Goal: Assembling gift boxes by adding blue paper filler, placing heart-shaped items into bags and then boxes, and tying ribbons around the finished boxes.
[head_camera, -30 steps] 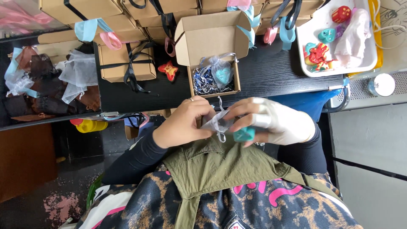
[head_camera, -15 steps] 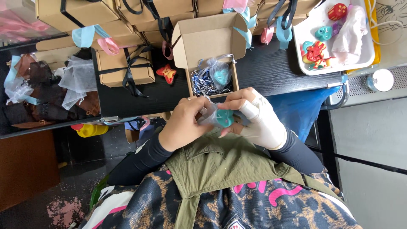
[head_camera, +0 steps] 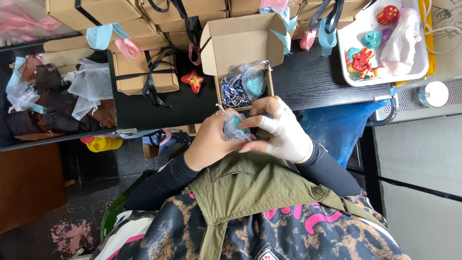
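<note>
Setting: dark desk [head_camera: 308,86] across the upper half of the frame, seen from overhead; grey floor at right, dark floor at lower left.
Upper left: heap of sheer organza bags [head_camera: 91,86], grey, brown and pale blue, lying loose at the desk's left end.
Upper centre-left: closed cardboard box tied with black ribbon [head_camera: 144,72]; more closed boxes stacked behind it along the top edge.
Centre, on desk: small red star-shaped piece [head_camera: 195,81], lying alone between the tied box and the open one.
Upper centre: open cardboard box [head_camera: 240,43], lid up; inside, blue-and-white paper shreds and one filled pouch [head_camera: 252,83] holding a teal item.
Centre, left hand [head_camera: 211,139]: bare, closed around the sheer pouch [head_camera: 235,129] just below the desk's near edge.
Centre, pouch: gauzy, with a teal piece inside; held between both hands in front of the open box, not resting on anything.
Centre-right, right hand [head_camera: 284,132]: in a white glove, fingertips pinched on the pouch's right side.
Upper right: white tray [head_camera: 421,53] with red, teal and other small moulded pieces and a pale cloth.
Far right: small round white-lidded tub [head_camera: 435,94] on a grille beside the desk.
Risk: the pouch is held off the desk edge, over the lap; a loosened pinch could likely drop it to the floor. The thin mesh may snag or tear if pulled hard, and the teal piece may slip out if the mouth is not closed, which cannot be told here.
</note>
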